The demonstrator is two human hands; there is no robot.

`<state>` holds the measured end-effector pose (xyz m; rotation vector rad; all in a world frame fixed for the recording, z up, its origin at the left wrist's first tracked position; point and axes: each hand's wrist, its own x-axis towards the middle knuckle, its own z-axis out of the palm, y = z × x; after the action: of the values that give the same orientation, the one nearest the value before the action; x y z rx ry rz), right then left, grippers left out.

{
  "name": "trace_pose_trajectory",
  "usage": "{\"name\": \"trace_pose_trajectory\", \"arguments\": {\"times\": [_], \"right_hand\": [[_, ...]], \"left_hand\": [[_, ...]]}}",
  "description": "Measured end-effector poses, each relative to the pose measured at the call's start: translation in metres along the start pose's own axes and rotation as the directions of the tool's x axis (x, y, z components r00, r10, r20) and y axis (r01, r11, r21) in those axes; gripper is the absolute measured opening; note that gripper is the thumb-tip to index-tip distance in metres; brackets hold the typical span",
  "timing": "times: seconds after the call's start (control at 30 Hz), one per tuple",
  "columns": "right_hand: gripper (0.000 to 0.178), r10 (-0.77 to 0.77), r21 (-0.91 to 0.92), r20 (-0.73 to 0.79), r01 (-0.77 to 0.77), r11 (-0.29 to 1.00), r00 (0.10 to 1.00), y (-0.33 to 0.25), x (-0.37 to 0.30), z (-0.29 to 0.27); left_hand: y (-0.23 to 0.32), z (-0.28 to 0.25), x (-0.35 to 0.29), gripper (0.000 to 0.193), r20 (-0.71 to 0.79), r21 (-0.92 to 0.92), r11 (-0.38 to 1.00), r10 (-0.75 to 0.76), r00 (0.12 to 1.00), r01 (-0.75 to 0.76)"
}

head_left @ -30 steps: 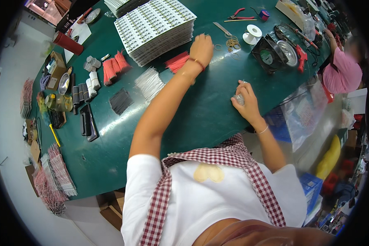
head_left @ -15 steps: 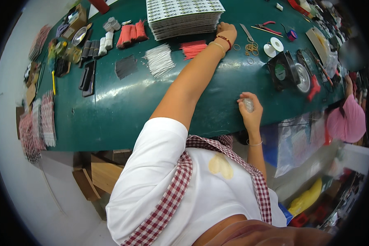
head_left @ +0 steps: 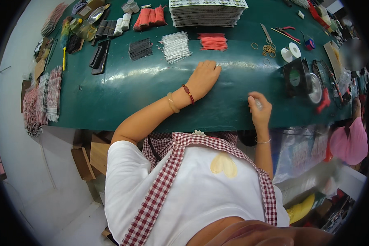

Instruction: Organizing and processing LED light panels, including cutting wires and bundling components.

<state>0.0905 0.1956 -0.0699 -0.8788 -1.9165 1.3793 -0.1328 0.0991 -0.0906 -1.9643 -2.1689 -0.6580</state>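
Observation:
My left hand point(head_left: 204, 80), with a beaded bracelet and a bangle at the wrist, is over the green table with its back up. Its fingers curl under, so what they hold, if anything, is hidden. My right hand point(head_left: 261, 110) is closed around a small clear, shiny thing point(head_left: 258, 105) near the table's front edge. Beyond the left hand lie flat piles of thin, short strips: red point(head_left: 212, 42), white point(head_left: 176, 46) and black point(head_left: 140, 49). Behind them stands a tall stack of printed sheets point(head_left: 207, 17).
Rubber bands point(head_left: 269, 50), a white spool point(head_left: 290, 52), red-handled pliers point(head_left: 286, 33) and a black device point(head_left: 296, 77) are at right. Bundled red strips point(head_left: 150, 17) lie at the back. A black stapler-like tool point(head_left: 100, 57) is at left. A person in pink point(head_left: 348, 141) is at far right.
My left hand has drawn back from beside the stack of sheets toward me. My right hand stays closed near the front edge. The view has shifted, so the table sits higher.

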Motion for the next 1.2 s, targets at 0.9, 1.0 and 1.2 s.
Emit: {"name": "trace_pose_trajectory", "arguments": {"times": [0.9,1.0,1.2], "right_hand": [[0.04,-0.458,-0.743,0.325,0.523,0.418,0.827,-0.024,0.091,0.038],[0.047,-0.452,-0.632,0.471,0.647,0.426,0.757,-0.014,0.124,0.071],[0.057,-0.243,-0.572,0.66,0.685,0.452,0.711,0.002,0.182,0.106]], "left_hand": [[-0.142,-0.03,-0.011,0.055,0.047,0.194,0.98,-0.053,0.997,0.043],[-0.139,-0.024,-0.009,0.05,0.006,0.23,0.97,-0.086,0.996,0.082],[-0.139,-0.024,-0.013,0.049,-0.061,0.256,0.957,-0.122,0.991,0.134]]}}
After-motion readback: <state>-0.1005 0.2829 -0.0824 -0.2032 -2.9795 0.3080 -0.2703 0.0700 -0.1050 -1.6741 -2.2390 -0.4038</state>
